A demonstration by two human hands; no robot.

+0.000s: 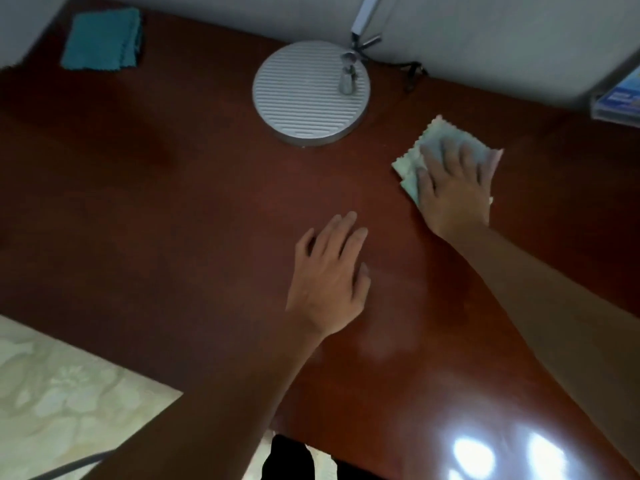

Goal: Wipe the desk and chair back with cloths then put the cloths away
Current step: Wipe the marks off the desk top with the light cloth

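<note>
Head view: right hand (453,181) lies flat, fingers spread, pressing pale cloth (408,168) onto desk (173,220) just right of lamp base (310,93), evidently wiping. Left hand (329,275), fingers relaxed, rests below lamp base, probably bracing. Teal cloth (102,39) lies unused, far left.

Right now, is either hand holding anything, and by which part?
Neither grips anything. The right hand presses flat on the middle of the pale cloth; the left hand lies open on the desk.

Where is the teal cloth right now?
Head view: the teal cloth lies folded at the desk's far left corner, left of the round lamp base, untouched.
</note>
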